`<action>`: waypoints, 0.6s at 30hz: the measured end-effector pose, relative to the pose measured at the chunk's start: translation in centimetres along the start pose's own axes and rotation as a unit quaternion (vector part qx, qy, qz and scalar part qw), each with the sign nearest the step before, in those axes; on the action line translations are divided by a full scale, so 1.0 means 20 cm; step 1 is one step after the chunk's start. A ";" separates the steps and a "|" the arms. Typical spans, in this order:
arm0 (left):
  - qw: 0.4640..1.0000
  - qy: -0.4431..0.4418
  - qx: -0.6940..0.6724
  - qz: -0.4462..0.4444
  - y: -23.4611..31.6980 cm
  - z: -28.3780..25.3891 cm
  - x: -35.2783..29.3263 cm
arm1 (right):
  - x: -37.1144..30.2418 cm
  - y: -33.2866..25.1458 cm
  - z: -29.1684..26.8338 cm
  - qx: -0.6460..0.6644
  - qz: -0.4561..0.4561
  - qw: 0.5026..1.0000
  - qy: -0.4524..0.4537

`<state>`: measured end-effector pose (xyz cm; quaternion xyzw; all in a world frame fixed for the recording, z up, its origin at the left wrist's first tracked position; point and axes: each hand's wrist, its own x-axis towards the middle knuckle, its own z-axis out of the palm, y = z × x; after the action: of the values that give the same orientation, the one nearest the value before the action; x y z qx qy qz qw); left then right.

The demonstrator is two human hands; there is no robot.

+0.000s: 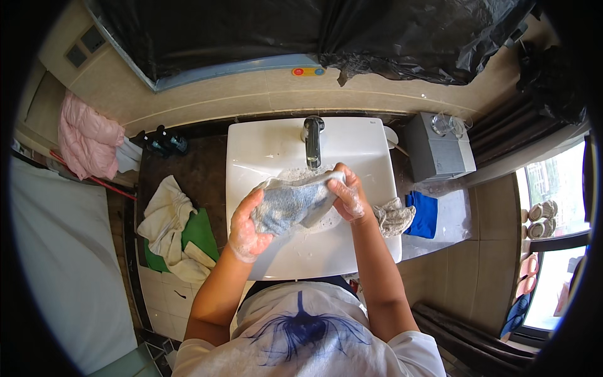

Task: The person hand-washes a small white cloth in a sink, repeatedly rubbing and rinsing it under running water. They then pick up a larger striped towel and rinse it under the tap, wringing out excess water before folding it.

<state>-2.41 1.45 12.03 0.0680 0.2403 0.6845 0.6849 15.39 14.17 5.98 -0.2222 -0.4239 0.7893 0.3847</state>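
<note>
1. The blue-and-white cloth (287, 208) was up in both hands, over the basin of the white sink (259, 157) and just nearer the person than the tap (313, 143).
2. The right hand (349, 196) had the cloth's upper right corner pinched between thumb and fingers, and suds clung to its skin.
3. The left hand (247, 227) touched the cloth's left end, soapy around the wrist; its fingers were partly hidden, so whether they pinched or only propped the cloth could not be told.
4. Foam (329, 218) lay in the basin below the cloth.
5. A crumpled beige rag (394, 217) lay at the sink's right edge, with a folded blue towel (423, 215) just beside it.
6. Left of the sink, a cream garment (164, 215) lay partly over a green cloth (201, 234).
7. Dark bottles (168, 142) stood behind these, near a hanging pink jacket (92, 135).
8. Clear glasses (443, 124) stood on a gray box (434, 149) at the far right.
</note>
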 end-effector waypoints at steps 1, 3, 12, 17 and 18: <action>1.000 0.020 -0.002 -0.006 -0.02 -0.02 0.02 | 0.00 0.00 0.03 0.078 0.010 0.996 0.036; 0.998 0.059 0.029 -0.017 -0.11 -0.10 0.09 | 0.01 0.06 0.14 -0.051 -0.034 0.997 0.054; 0.996 -0.021 -0.088 0.015 -0.38 -0.38 0.24 | 0.00 0.37 0.36 -0.599 -0.238 0.754 0.128; 0.992 0.110 -0.025 -0.058 -0.31 -0.14 0.21 | 0.08 0.29 0.30 -0.594 -0.193 0.760 0.179; 0.996 0.076 -0.037 -0.029 -0.32 -0.23 0.22 | 0.05 0.31 0.32 -0.584 -0.236 0.760 0.159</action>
<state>1.19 4.28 4.23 -0.0171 0.2678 0.6760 0.6863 7.84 9.70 4.18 -0.4194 -0.7743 0.2266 0.4162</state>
